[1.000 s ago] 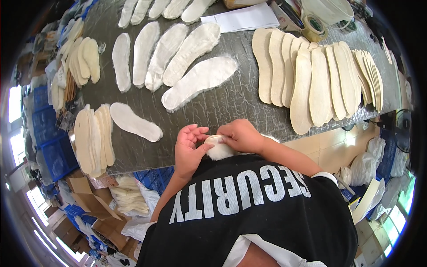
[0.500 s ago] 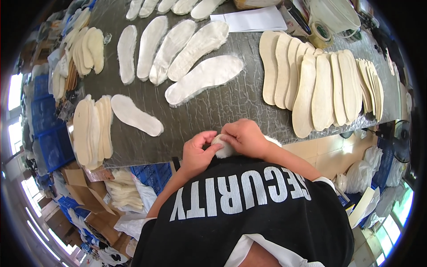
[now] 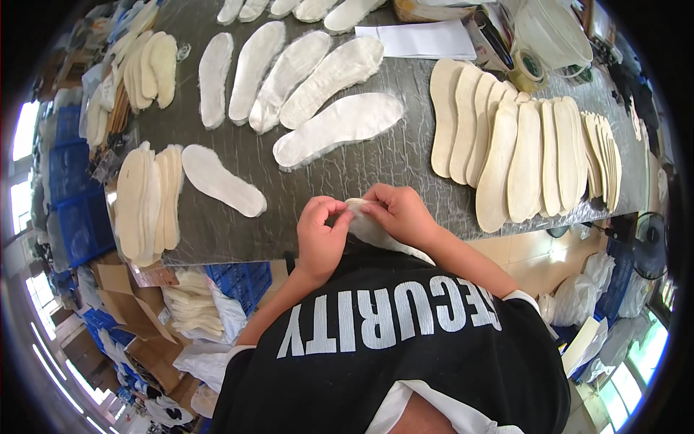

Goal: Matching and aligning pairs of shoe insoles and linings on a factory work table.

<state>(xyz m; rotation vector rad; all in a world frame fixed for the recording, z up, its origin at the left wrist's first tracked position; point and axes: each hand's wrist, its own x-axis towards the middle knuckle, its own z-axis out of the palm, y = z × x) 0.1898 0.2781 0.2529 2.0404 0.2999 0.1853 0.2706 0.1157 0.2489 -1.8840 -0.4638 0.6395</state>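
Note:
At the table's near edge, a white fluffy insole (image 3: 372, 231) is held between my two hands. My left hand (image 3: 322, 231) pinches its far tip between thumb and bent fingers. Close beside it, my right hand (image 3: 400, 217) grips the same end, thumb and fingers closed on the rim. The rest of the insole slants down to the right under my right wrist, partly hidden against my black top. A lone white insole (image 3: 224, 181) lies on the table left of my hands. Beyond them rests another fuzzy-edged white insole (image 3: 340, 129).
Cream insoles (image 3: 528, 159) stand in overlapping rows on the right of the dark table (image 3: 289, 199). More are stacked at the left edge (image 3: 144, 206). White paper (image 3: 426, 40), a roll of tape (image 3: 530, 69) and a clear plastic tub (image 3: 553, 36) sit at the back.
Both hands have shifted slightly, the right fingers sliding along the insole's end and its wrist turning. More of the insole's length now shows below the hands. The view has tilted a little.

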